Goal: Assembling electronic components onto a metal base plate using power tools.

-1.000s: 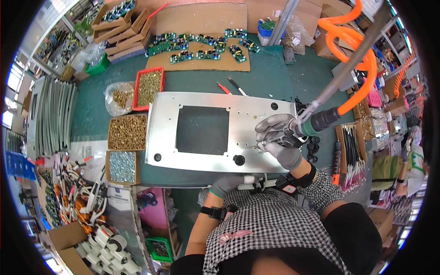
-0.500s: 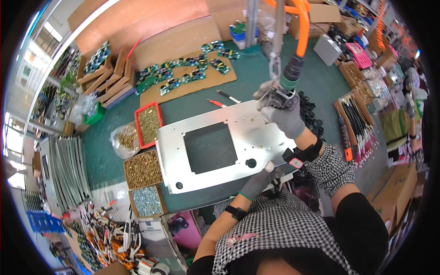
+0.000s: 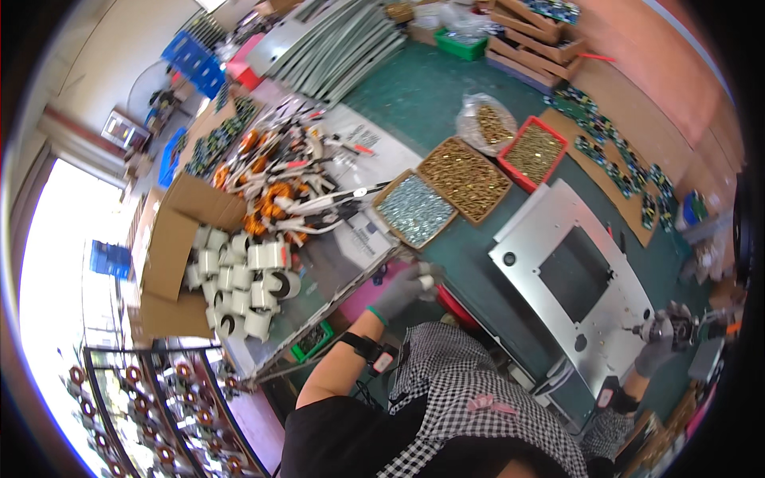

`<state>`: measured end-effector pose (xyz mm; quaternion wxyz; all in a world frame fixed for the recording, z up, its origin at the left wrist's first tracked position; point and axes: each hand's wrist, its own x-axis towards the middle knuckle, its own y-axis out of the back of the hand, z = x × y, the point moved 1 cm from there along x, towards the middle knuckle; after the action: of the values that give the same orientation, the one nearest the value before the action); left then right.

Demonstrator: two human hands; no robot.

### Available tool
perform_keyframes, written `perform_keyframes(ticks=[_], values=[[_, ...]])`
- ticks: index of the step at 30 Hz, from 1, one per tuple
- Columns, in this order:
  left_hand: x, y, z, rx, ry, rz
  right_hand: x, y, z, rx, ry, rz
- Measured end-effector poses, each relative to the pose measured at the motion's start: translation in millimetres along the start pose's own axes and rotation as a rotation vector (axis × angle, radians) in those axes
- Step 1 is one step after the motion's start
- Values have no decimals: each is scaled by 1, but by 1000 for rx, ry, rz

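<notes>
My left hand, in a grey glove with pale fingertips, hangs in the air beside the table edge, close to the box of silvery screws. Its fingers are loosely bent and apart, and nothing shows in them. Over the far right end of a silver metal panel, my gloved right hand grips a power screwdriver. The driver's bit points at the panel's surface; whether it touches cannot be seen. The panel lies flat, with a large rectangular cutout and several small holes.
A box of brass-coloured fasteners adjoins the silvery screws, beside a red tray and a plastic bag. Circuit boards lie on cardboard. Left are wired parts and a carton of white rings. Stacked panels stand farther back.
The view has swung left. My left hand has moved from the panel's front edge toward the screw boxes. My right hand still holds the screwdriver over the panel's right end.
</notes>
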<state>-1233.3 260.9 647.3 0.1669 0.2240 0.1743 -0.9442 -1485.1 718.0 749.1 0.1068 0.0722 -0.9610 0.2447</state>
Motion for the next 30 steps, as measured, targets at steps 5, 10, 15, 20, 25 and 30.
perform_keyframes(ticks=[5, 10, 15, 20, 25, 30], values=[[-85, 136, -5, 709, -270, 1113, 4, 7, -2, -222, -7, 122], [-148, 213, -25, 1099, 225, 1479, 8, -9, 4, -417, 40, 116], [-135, 216, 0, 1004, 379, 1389, 15, 15, 7, -457, -19, 18], [-150, 234, -24, 308, 50, 1405, 16, 19, 1, -436, -97, -80], [-150, 170, -3, -658, -297, 617, 9, 11, -1, -366, 45, 71], [-97, 82, 56, -638, -204, 277, 0, -24, -2, -407, 145, 209]])
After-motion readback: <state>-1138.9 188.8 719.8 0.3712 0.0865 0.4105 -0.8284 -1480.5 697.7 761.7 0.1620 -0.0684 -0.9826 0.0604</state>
